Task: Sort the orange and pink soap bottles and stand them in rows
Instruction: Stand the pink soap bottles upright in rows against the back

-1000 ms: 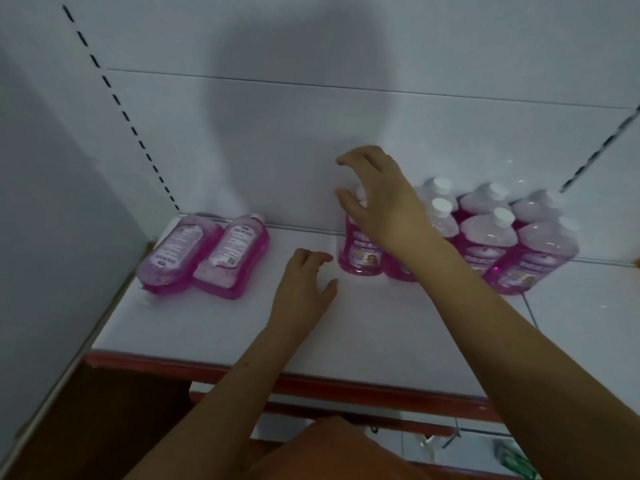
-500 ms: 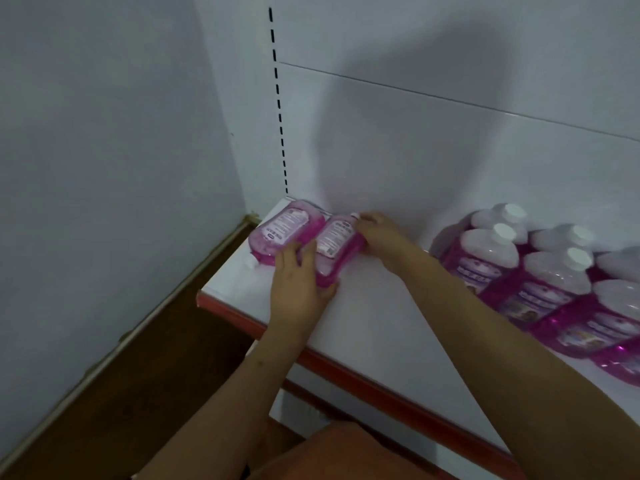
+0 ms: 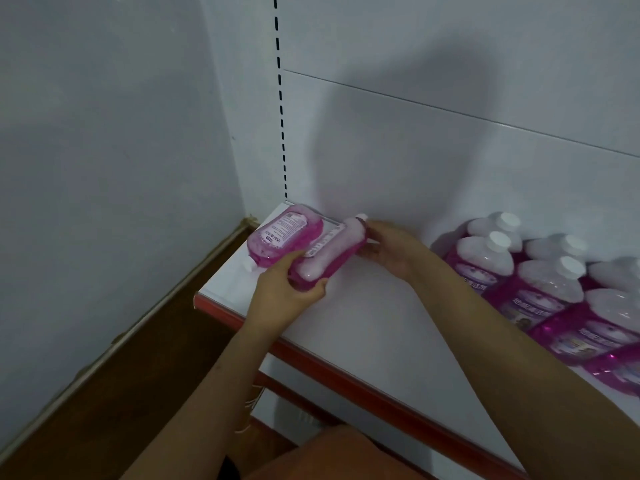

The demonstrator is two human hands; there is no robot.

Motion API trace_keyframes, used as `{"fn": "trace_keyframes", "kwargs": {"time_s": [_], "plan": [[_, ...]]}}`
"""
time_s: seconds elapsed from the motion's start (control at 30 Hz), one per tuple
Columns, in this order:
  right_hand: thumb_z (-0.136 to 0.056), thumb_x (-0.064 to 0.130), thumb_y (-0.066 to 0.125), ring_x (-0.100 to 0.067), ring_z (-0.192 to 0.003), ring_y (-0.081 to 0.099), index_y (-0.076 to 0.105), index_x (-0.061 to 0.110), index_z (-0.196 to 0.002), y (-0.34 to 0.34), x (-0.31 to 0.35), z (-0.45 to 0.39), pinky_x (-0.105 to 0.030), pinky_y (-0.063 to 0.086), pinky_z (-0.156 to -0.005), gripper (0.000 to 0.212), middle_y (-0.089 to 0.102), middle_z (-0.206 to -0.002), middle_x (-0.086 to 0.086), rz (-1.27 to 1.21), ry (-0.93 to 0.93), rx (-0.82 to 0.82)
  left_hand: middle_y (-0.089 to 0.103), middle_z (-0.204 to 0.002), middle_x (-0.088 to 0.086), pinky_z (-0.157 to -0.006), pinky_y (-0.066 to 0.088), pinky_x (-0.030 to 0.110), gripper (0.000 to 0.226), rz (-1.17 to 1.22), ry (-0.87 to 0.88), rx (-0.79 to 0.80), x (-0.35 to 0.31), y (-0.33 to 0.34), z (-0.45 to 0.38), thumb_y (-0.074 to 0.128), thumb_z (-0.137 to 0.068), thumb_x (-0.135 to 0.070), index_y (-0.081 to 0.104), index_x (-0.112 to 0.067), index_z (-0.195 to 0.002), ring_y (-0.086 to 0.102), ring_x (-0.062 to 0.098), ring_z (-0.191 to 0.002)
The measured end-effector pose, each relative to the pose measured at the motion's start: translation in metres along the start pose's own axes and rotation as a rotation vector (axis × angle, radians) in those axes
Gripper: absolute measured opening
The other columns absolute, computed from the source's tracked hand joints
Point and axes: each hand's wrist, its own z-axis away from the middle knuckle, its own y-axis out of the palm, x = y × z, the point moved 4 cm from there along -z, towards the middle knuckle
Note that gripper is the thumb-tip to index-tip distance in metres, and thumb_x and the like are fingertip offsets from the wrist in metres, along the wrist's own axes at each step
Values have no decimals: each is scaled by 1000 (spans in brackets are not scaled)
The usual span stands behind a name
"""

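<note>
Two pink soap bottles lie at the left end of the white shelf. The left bottle lies flat, label up. The second pink bottle is turned onto its narrow side and raised a little. My left hand grips its bottom end, while my right hand holds its neck end near the white cap. Several pink bottles with white caps stand upright in rows at the right. No orange bottle is in view.
The shelf has a red front edge and a white back panel with a slotted upright. A grey wall closes off the left side. Brown floor lies below at the left.
Both hands moved left from the standing group to the two lying bottles. They took hold of the right one and turned it from flat onto its side.
</note>
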Motion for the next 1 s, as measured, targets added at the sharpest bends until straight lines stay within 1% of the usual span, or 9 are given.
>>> {"fn": "trace_keyframes", "kwargs": {"time_s": [0.07, 0.17, 0.3, 0.4, 0.5, 0.6, 0.73, 0.9, 1.0], "plan": [[-97, 27, 58, -23, -90, 65, 61, 15, -111, 0, 9, 5, -33, 59, -80, 18, 66, -106, -6, 51, -42, 11, 63, -108, -11, -76, 44, 5, 53, 28, -40, 49, 3, -3, -4, 74, -83, -36, 56, -23, -131, 63, 3, -94], [-96, 34, 59, -15, -89, 63, 65, 20, -112, 4, 27, 14, -30, 57, -83, 22, 66, -101, 2, 321, -173, 30, 65, -110, -7, -80, 47, 17, 38, 58, -59, 130, 3, 0, -7, 60, -93, -29, 56, -21, -130, 64, 11, -101], [-92, 34, 65, -10, -80, 59, 67, 16, -93, 16, 51, 30, -34, 55, -81, 17, 66, -87, 6, 606, -399, -50, 64, -102, -22, -78, 48, 11, 41, 75, -15, 183, -6, 11, -8, 76, -83, -34, 54, -32, -118, 62, -9, -92], [-88, 36, 68, -8, -84, 64, 66, 19, -94, 28, 67, 47, -22, 49, -72, 18, 69, -91, 7, 888, -563, -75, 68, -103, -18, -80, 50, 17, 45, 96, 5, 177, -14, 23, -14, 80, -78, -37, 55, -34, -116, 65, -4, -93], [-82, 41, 72, -9, -84, 67, 63, 22, -92, 28, 80, 61, -31, 56, -75, 23, 70, -87, 6, 1005, -638, -88, 69, -107, -13, -86, 56, 30, 48, 97, 21, 220, -19, 38, -30, 82, -76, -35, 56, -33, -117, 67, 4, -96], [-77, 48, 72, -11, -79, 67, 62, 24, -87, 11, 97, 70, -36, 56, -73, 28, 69, -81, 7, 1148, -672, -188, 71, -107, -8, -85, 58, 40, 58, 83, 35, 230, -29, 56, -50, 82, -68, -46, 57, -25, -117, 69, 10, -95], [-75, 45, 75, -11, -74, 63, 65, 19, -81, -20, 125, 79, -35, 52, -71, 29, 68, -76, 6, 1269, -710, -290, 70, -102, -4, -79, 57, 30, 50, 76, 70, 238, -56, 83, -71, 84, -72, -36, 61, -19, -113, 66, 8, -88], [-78, 46, 72, -19, -81, 60, 66, 14, -90, -50, 143, 77, -35, 50, -72, 35, 66, -84, 0, 1460, -570, -370, 67, -93, -3, -75, 55, 34, 42, 85, 153, 278, -87, 116, -91, 82, -72, -29, 62, -14, -105, 63, 11, -79], [-79, 46, 72, -21, -83, 61, 66, 13, -90, -65, 146, 79, -37, 52, -74, 35, 67, -86, -3, 1501, -525, -437, 64, -90, -7, -71, 51, 28, 39, 84, 188, 312, -98, 131, -96, 79, -73, -30, 60, -16, -104, 60, 9, -77]]}}
